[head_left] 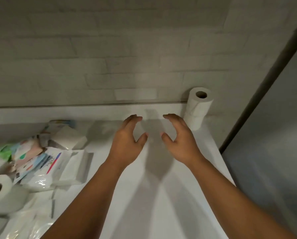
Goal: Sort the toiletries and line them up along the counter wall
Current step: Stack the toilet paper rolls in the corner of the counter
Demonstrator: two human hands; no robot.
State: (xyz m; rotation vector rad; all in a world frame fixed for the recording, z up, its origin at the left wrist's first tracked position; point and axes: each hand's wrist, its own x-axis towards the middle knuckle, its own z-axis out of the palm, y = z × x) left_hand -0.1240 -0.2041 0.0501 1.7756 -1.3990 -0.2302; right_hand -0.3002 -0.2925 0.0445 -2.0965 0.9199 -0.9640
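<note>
Both our hands hover empty over the bare middle of the desk [161, 195] — the left hand [128, 144] and right hand [180, 144] are open, fingers curled toward each other as if shaped around something, yet nothing sits between them. One stack of rolls [198, 107] stands upright at about one o'clock from the right hand, close against the wall [109, 57] in the far corner, its long axis vertical with the core hole facing up; it looks already placed. The rest of the toiletries lie at nine o'clock from the left hand, well apart from both hands: a pile [37, 156] of wrapped packs with a white block [70, 138] at its far edge and a flat white pack [75, 166] on its near side, and a loose roll [1, 192] at about eight o'clock, down by the frame's edge, its hole tipped toward us. So the left hand is clearly the nearer one to what is unsorted, and the line along the wall has room between the stack and the pile. We judge the sorting barely begun — the next reach likely goes left, and the slippery wrappers may slide when pulled from the heap.
</note>
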